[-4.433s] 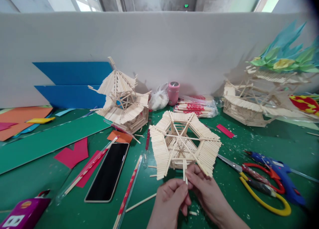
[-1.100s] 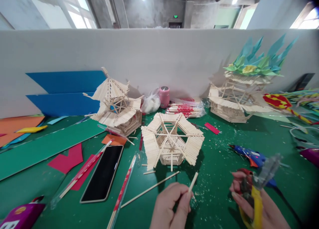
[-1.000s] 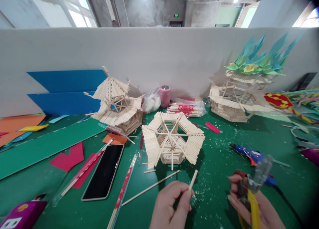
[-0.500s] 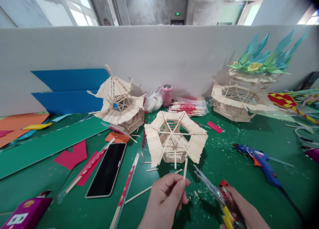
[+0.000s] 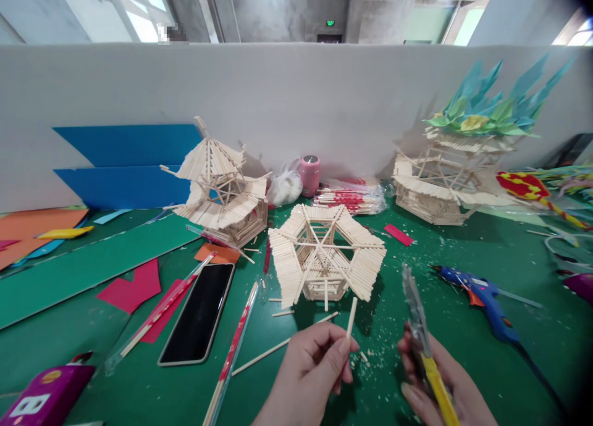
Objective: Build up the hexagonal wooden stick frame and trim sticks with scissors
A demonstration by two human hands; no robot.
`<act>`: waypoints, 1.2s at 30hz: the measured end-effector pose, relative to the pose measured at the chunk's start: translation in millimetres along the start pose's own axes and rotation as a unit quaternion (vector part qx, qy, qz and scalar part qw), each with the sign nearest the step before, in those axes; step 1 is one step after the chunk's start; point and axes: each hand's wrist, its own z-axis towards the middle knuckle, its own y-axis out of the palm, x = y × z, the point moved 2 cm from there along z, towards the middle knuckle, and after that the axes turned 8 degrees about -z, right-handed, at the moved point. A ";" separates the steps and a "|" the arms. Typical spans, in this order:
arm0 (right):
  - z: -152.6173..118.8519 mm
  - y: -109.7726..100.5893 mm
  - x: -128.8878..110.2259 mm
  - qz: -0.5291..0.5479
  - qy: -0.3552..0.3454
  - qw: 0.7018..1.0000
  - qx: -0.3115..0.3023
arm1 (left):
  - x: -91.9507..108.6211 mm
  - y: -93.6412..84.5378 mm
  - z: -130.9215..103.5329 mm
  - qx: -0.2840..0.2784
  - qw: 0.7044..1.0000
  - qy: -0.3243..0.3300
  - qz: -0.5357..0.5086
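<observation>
Now stick (image 5: 351,317) between left fingers (image 5: 341,350).

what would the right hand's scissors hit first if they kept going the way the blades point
Probably the near right edge of the hexagonal stick roof; the right hand aims the scissors up and slightly left, though depth is unclear.

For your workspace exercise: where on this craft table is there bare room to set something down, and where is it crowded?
Bare green mat lies between the hexagonal stick roof, the glue gun and the right stick model. More lies left of the phone. It is crowded around the left pagoda and the back wall.
</observation>
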 end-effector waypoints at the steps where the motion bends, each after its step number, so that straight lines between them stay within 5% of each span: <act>1: 3.9 2.1 -6.0 0.017 0.008 1.000 -0.008 | -0.2 0.9 -0.4 -0.008 1.000 -0.003 0.015; 9: 22.3 23.7 -50.9 0.052 -0.066 0.996 0.004 | -4.9 9.1 -5.0 -0.059 0.983 0.005 0.176; 20: 20.4 17.3 -31.1 0.015 -0.027 0.999 -0.025 | 5.1 2.3 -4.7 -0.057 0.951 0.137 0.272; 24: 15.1 21.2 -27.2 0.031 -0.007 0.999 -0.037 | 11.5 1.7 -3.1 -0.039 0.951 0.139 0.273; 29: 7.8 35.9 -27.3 0.117 0.034 0.993 0.001 | 13.4 0.4 -0.4 -0.001 0.975 0.111 0.192; 36: 6.3 56.0 -22.5 0.153 0.014 0.987 -0.038 | 2.3 5.2 4.4 -0.012 0.996 0.026 -0.083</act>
